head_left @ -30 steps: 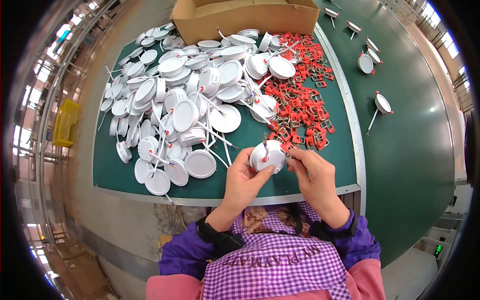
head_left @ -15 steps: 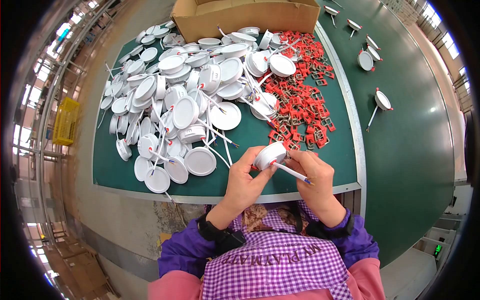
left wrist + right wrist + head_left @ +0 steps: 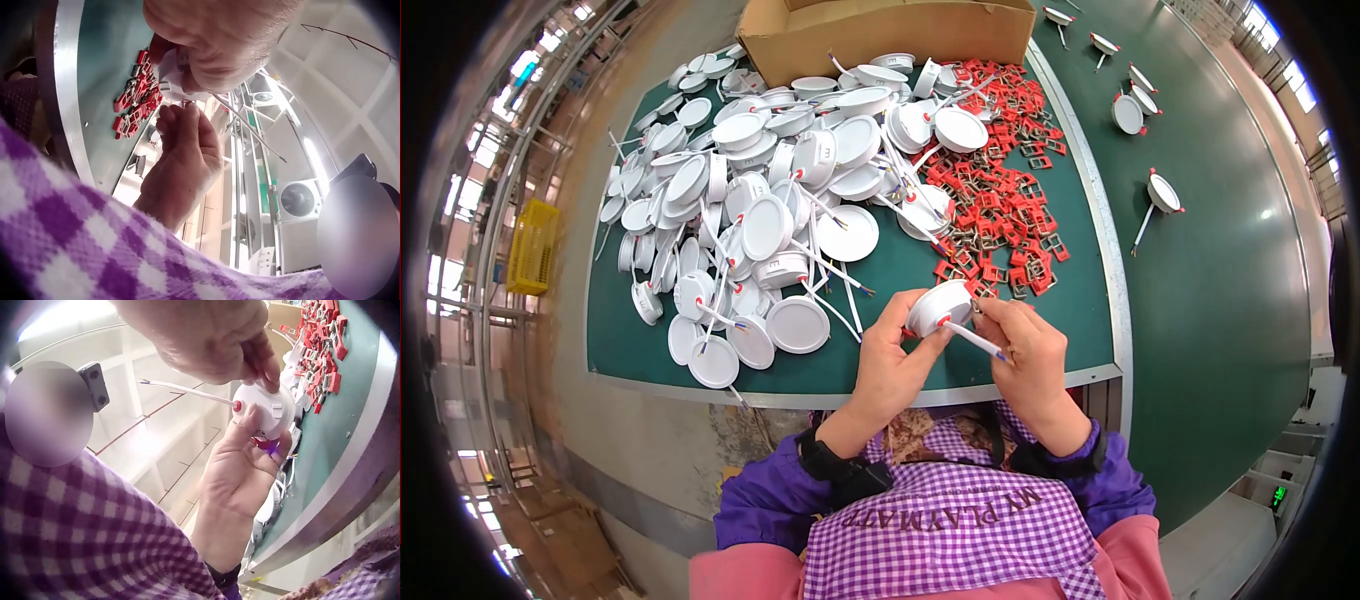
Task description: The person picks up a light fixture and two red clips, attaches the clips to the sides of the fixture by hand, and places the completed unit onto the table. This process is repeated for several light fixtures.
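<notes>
Above the near edge of the green desk [image 3: 830, 376], the left hand [image 3: 888, 368] grips a round white lamp [image 3: 938, 306], thumb beside the cable's exit. The right hand [image 3: 1032, 365] pinches at its far side; whether a small part lies between those fingertips is hidden. The lamp's smooth casing could twist if the two hands press unevenly, and a slip would drop it onto the desk or past the edge. Its white cable [image 3: 972, 337] reaches towards the right hand, so a finger could snag it and strain the red collar [image 3: 944, 321]. One loose lamp [image 3: 714, 362] lies close to the front edge with its cord over the rim, and a passing sleeve might drag it off.

The lamps are shallow matt-white discs, some with moulded lettering on their sides, heaped with tangled cords ending in thin coloured wires. Beside them, the clips [image 3: 1030, 268] join glossy red pieces to springy metal frames, angular enough to interlock. Behind stands a plain brown cardboard box [image 3: 880, 42].
</notes>
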A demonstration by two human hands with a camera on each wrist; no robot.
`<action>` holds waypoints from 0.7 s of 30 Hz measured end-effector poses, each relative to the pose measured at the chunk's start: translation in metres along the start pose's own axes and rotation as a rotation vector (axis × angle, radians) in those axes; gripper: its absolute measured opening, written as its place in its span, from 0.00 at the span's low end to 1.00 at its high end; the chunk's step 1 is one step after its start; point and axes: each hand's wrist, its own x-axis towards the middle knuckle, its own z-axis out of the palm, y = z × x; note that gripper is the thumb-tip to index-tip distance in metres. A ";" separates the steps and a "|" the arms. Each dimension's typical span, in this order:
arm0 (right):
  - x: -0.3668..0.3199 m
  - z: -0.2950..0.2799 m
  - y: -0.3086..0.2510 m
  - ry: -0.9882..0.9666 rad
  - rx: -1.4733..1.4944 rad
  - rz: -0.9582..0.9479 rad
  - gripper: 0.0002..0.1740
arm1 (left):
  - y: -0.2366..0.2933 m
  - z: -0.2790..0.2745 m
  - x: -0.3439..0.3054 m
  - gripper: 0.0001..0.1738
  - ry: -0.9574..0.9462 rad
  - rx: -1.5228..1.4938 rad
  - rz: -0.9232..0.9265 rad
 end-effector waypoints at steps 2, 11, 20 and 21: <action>-0.001 0.000 -0.001 -0.004 0.003 0.019 0.10 | 0.005 -0.001 0.001 0.17 -0.027 0.112 0.054; -0.006 0.003 0.004 0.039 0.065 -0.010 0.08 | 0.019 -0.010 0.001 0.18 -0.170 0.141 0.065; -0.010 -0.009 0.011 -0.014 0.160 0.078 0.13 | 0.025 -0.010 -0.003 0.19 -0.240 0.174 0.040; -0.009 -0.013 0.004 -0.025 0.322 0.242 0.18 | 0.028 -0.010 -0.004 0.19 -0.254 0.188 0.040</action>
